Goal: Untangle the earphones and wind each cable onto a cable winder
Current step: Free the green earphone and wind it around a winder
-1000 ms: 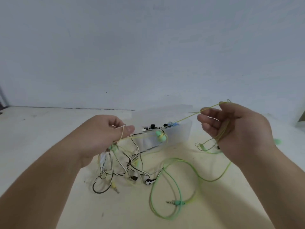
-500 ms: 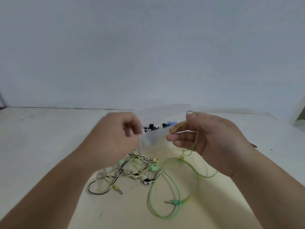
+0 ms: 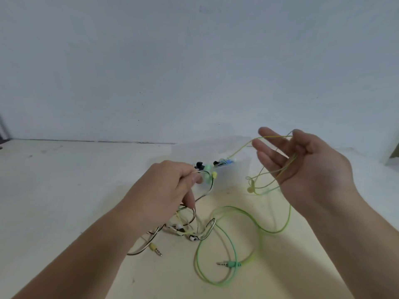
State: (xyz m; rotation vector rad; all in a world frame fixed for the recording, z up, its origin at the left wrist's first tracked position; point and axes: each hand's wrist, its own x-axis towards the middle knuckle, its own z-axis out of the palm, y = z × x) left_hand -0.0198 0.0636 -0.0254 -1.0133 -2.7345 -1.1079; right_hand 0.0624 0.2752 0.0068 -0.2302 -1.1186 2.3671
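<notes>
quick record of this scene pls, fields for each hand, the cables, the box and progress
left hand: pinches the striped cable, lifted above the tangle
right hand: fingers spread, thin strands of the green cable draped across it
green jack: lies on the table
clear box: behind the hands, small items inside
progress: still untangling, winding not yet begun
</notes>
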